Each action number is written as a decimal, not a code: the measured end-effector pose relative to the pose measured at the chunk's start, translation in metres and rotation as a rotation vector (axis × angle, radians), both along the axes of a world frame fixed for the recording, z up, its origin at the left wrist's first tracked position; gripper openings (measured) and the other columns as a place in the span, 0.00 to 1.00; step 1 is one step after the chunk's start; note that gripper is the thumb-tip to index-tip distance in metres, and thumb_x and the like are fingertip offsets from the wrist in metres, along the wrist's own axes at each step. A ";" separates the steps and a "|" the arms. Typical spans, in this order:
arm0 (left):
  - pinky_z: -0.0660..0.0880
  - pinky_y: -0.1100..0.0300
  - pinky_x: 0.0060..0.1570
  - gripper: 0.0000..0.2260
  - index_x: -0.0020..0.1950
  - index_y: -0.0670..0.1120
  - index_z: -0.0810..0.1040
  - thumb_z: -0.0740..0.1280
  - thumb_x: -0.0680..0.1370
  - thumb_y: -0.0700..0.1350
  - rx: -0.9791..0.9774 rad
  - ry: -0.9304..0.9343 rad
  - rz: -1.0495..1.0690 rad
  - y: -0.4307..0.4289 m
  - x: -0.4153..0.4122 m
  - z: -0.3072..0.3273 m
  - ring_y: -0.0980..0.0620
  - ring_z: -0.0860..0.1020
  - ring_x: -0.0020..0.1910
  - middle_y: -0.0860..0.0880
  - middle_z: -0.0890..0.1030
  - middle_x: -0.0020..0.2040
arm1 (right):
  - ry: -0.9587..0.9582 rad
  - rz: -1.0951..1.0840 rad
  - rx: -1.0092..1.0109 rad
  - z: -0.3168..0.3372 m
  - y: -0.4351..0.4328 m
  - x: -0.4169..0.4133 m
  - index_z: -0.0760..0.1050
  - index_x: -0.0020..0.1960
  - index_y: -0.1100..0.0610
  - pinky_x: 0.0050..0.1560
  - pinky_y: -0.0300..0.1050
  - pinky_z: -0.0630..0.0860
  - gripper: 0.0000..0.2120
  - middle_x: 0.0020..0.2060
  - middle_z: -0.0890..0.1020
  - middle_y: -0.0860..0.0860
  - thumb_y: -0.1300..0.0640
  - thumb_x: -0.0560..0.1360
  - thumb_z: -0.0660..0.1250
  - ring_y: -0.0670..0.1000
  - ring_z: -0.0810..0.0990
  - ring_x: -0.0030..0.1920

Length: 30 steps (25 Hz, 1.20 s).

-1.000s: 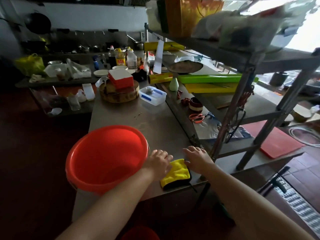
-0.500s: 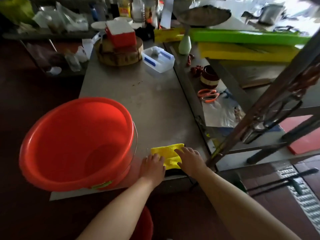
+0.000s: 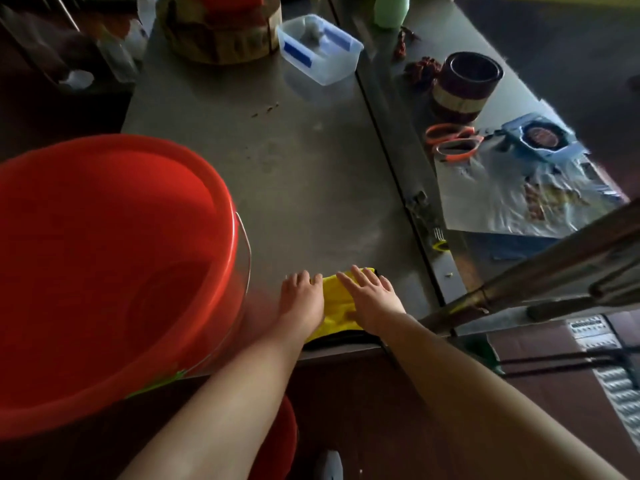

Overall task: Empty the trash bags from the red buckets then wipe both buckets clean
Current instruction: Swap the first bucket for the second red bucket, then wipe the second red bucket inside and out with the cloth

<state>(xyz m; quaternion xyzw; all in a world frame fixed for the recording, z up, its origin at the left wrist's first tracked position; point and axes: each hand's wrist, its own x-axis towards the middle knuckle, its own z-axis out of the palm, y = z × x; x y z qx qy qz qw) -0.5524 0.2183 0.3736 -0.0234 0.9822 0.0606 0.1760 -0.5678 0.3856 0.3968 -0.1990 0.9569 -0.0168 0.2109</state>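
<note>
The red bucket point(image 3: 114, 265) (wire handle hanging down) stands on the steel table point(image 3: 304, 174). Just right of the bucket, the left hand point(image 3: 303, 301) rests flat on the yellow cloth point(image 3: 334, 308). Farther right, the right hand point(image 3: 372, 299) presses it with straight fingers.

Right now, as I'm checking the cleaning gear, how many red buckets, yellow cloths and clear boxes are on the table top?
Red bucket: 1
Yellow cloth: 1
Clear box: 1
Total: 3
</note>
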 end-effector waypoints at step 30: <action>0.70 0.52 0.44 0.11 0.60 0.48 0.69 0.65 0.78 0.42 0.144 0.564 -0.309 -0.173 0.149 0.381 0.39 0.76 0.58 0.44 0.76 0.59 | 0.569 -0.279 -0.379 0.375 -0.128 0.161 0.77 0.58 0.50 0.46 0.50 0.75 0.14 0.54 0.80 0.53 0.50 0.73 0.69 0.58 0.80 0.54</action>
